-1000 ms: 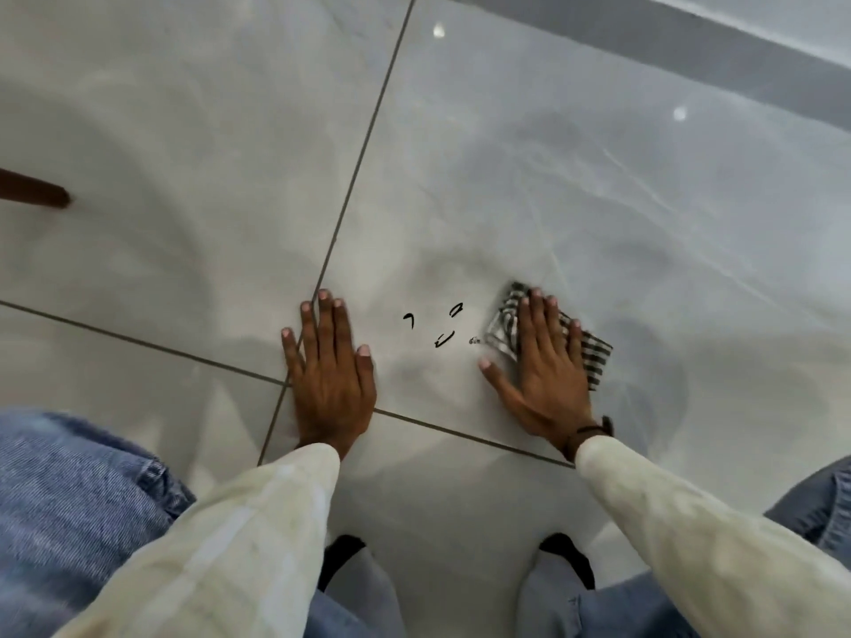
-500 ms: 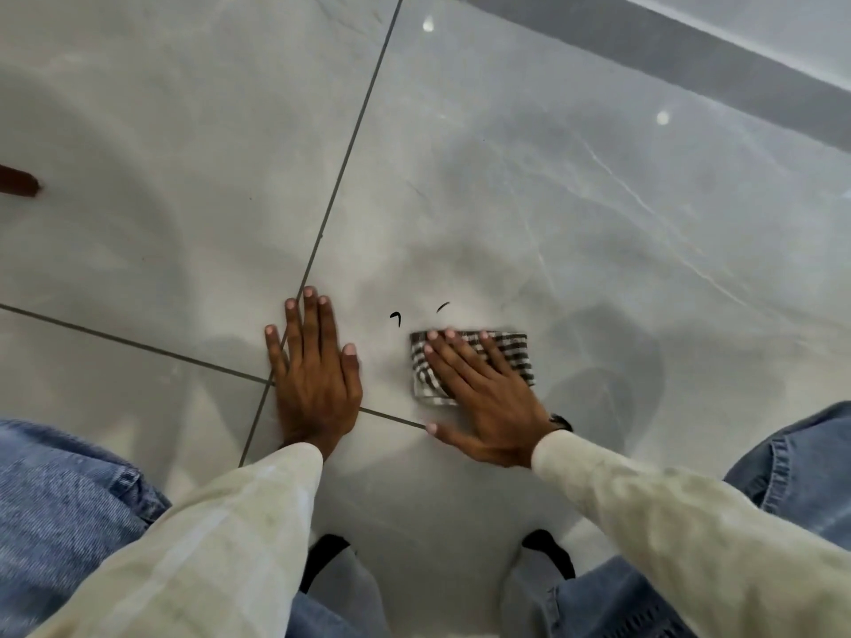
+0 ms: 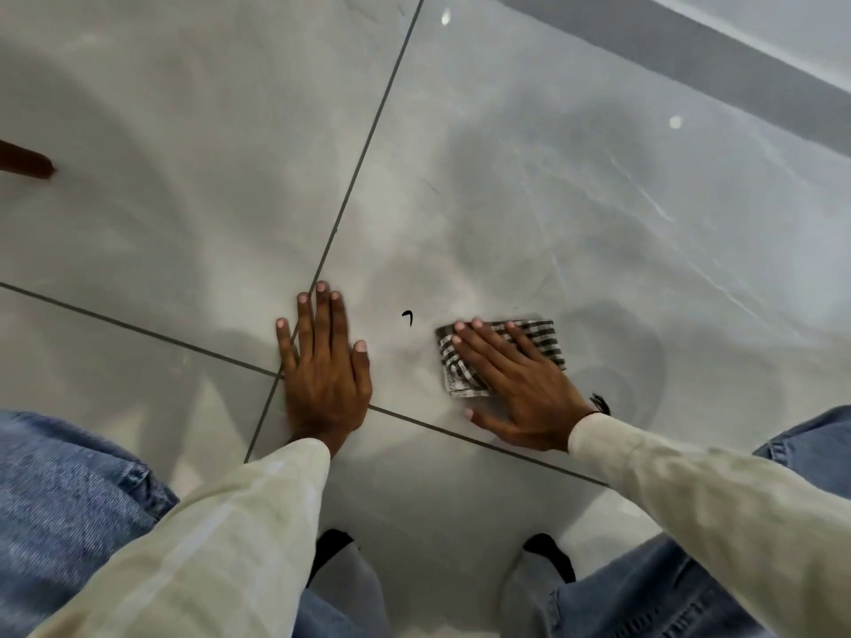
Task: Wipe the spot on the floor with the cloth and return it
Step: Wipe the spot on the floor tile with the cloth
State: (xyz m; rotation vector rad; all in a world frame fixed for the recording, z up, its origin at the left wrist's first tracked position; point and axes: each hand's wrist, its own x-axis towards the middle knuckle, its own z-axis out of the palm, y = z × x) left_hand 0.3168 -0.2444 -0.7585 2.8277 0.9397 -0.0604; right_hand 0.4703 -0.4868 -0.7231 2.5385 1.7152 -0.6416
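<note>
A small folded cloth [image 3: 543, 336] with black and white stripes lies flat on the glossy grey floor tile. My right hand [image 3: 515, 384] presses down on it with fingers spread, covering most of it. One short black hook-shaped mark [image 3: 407, 317] shows on the tile just left of the cloth, between my hands. My left hand [image 3: 324, 361] rests flat on the floor, palm down, fingers apart, over the crossing of the grout lines, holding nothing.
Dark grout lines [image 3: 368, 145] cross the floor. A brown furniture leg [image 3: 25, 163] touches the floor at the far left. A dark skirting band [image 3: 690, 62] runs along the wall at the top right. My jeans-clad knees [image 3: 60, 495] and dark-socked feet [image 3: 548, 552] are below.
My right hand slid the cloth left and toward me over the black marks. Several marks were visible a second ago; only the hook-shaped one shows now. My left hand stayed planted.
</note>
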